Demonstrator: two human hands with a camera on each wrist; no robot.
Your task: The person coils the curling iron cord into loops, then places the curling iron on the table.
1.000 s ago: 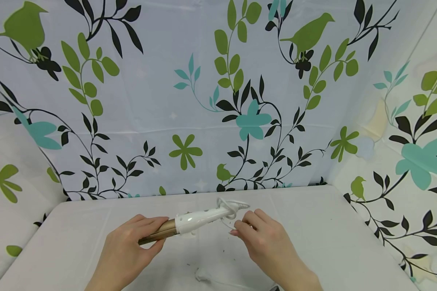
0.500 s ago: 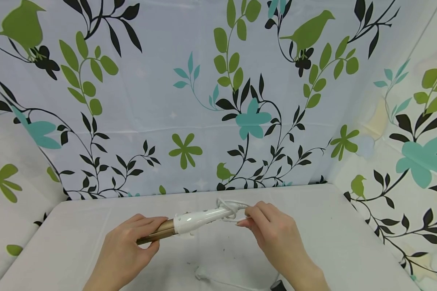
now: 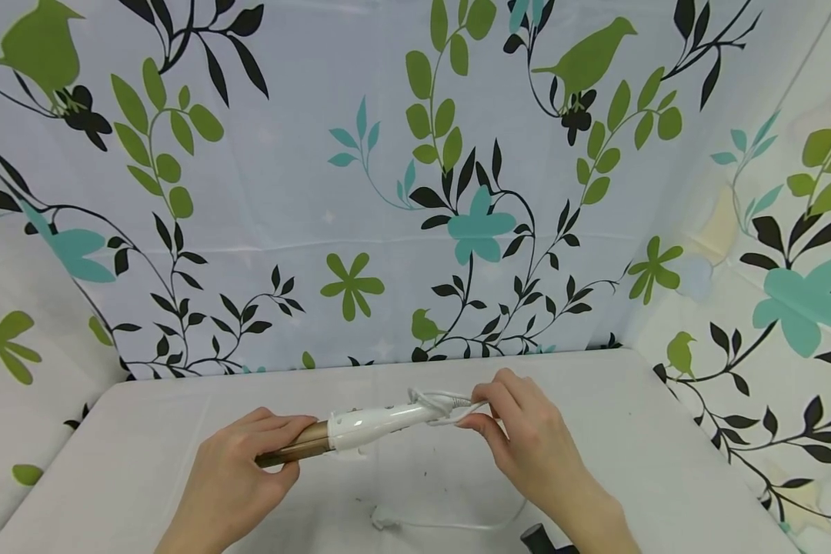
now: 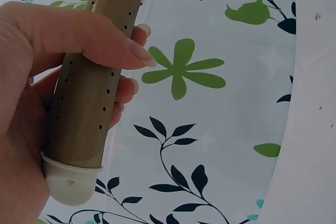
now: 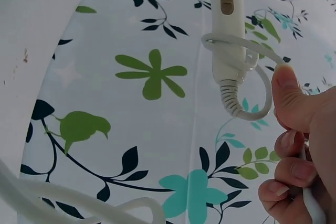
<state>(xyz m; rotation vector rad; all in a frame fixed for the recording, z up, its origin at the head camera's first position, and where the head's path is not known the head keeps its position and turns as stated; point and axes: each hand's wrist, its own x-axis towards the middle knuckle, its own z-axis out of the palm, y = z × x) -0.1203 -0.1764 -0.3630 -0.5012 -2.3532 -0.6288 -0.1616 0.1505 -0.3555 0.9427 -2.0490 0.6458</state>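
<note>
A hair curling iron (image 3: 381,423) with a white handle and a bronze barrel is held slantwise above the white table. My left hand (image 3: 242,469) grips the barrel (image 4: 84,108), which shows rows of small dark holes and a white end cap (image 4: 71,184) in the left wrist view. A white cord (image 5: 236,40) loops round the handle's tail end, past a ribbed sleeve (image 5: 229,97). With thumb and fingers, my right hand (image 3: 533,435) pinches the cord close to that end. A brown slide switch (image 5: 227,2) shows on the handle.
More of the cord (image 3: 457,527) trails over the white table (image 3: 630,446) at the front. A black plug-like piece (image 3: 538,538) lies by my right forearm. Patterned cloth (image 3: 284,192) stands behind the table and at both sides.
My right hand has moved up and to the right with the cord, drawing the loop at the handle's end. The curling iron shifted slightly left. More of the black piece shows.
</note>
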